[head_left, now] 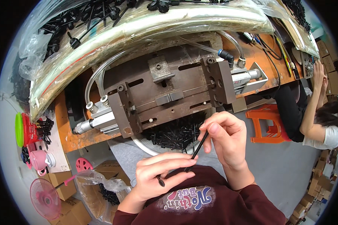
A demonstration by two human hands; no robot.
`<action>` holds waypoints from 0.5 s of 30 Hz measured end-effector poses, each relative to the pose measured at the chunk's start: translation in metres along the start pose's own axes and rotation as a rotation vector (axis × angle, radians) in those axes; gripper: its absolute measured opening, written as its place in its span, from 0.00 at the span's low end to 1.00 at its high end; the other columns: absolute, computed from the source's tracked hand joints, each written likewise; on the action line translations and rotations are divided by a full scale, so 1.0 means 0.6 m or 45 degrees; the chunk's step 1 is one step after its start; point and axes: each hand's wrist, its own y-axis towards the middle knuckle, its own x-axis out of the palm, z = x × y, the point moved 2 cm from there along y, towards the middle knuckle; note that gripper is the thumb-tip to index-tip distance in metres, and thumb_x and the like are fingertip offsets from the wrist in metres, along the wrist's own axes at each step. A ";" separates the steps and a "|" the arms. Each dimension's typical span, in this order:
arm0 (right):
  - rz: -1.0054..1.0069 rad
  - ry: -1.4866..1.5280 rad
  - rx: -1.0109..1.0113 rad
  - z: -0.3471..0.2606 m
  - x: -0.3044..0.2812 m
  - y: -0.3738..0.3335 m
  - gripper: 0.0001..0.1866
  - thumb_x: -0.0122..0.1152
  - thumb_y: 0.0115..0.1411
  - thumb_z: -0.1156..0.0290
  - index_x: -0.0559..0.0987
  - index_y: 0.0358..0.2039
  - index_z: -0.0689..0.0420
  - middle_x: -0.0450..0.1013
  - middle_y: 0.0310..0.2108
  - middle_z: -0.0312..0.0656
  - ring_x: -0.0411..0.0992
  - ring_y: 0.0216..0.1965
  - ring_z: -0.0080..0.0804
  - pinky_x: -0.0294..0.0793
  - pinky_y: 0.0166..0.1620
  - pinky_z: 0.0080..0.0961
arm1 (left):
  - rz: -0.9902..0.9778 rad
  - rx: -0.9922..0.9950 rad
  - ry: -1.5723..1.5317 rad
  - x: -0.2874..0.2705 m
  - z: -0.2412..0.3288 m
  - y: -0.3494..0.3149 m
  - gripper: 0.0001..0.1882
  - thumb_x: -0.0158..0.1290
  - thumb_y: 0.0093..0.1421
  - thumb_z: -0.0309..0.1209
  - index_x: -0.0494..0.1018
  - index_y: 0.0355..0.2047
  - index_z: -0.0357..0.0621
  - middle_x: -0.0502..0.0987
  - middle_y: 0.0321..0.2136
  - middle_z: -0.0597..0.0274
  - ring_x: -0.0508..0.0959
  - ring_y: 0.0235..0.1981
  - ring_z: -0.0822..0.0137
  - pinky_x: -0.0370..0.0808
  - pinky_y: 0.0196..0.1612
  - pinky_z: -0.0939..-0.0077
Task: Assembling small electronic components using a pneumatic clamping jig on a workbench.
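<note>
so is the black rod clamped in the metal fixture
No, the right hand pinches the black rod, apart from the metal fixture.

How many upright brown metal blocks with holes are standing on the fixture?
2. The left block stands toward the left end of the fixture, beside a silver cylinder; the right block stands toward the right end. I see no others.

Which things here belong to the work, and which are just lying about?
Seemingly in the work:
black rod, between right hand and left hand
brown metal fixture
tub of black parts

Apparently just around:
pink fan
pink container
cardboard box
</note>
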 end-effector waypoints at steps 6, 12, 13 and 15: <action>0.131 -0.011 -0.122 -0.012 -0.010 0.006 0.09 0.52 0.66 0.71 0.73 0.33 0.65 0.76 0.24 0.49 0.73 0.16 0.25 0.72 0.21 0.17 | -0.132 0.273 0.116 -0.004 -0.007 -0.013 0.16 0.69 0.41 0.30 0.83 0.33 0.44 0.82 0.35 0.56 0.81 0.28 0.71 0.75 0.25 0.81; 0.003 0.115 0.067 -0.005 0.009 -0.003 0.10 0.52 0.66 0.70 0.73 0.33 0.66 0.76 0.25 0.51 0.74 0.16 0.29 0.73 0.20 0.18 | 0.032 0.420 0.333 0.004 0.007 -0.006 0.16 0.68 0.41 0.32 0.84 0.34 0.48 0.81 0.41 0.59 0.74 0.19 0.79 0.64 0.18 0.87; -0.009 0.149 0.092 -0.003 0.010 -0.004 0.10 0.52 0.66 0.70 0.73 0.33 0.66 0.76 0.25 0.51 0.74 0.16 0.29 0.73 0.20 0.18 | 0.019 0.434 0.377 0.005 0.006 -0.006 0.16 0.68 0.41 0.32 0.84 0.34 0.48 0.81 0.42 0.59 0.74 0.18 0.80 0.63 0.18 0.87; -0.033 0.142 0.101 -0.001 0.007 -0.004 0.10 0.51 0.67 0.70 0.73 0.33 0.65 0.76 0.25 0.52 0.74 0.16 0.29 0.73 0.20 0.18 | -0.014 0.452 0.480 0.004 0.010 -0.005 0.15 0.70 0.39 0.36 0.83 0.29 0.48 0.82 0.39 0.57 0.70 0.13 0.78 0.61 0.16 0.86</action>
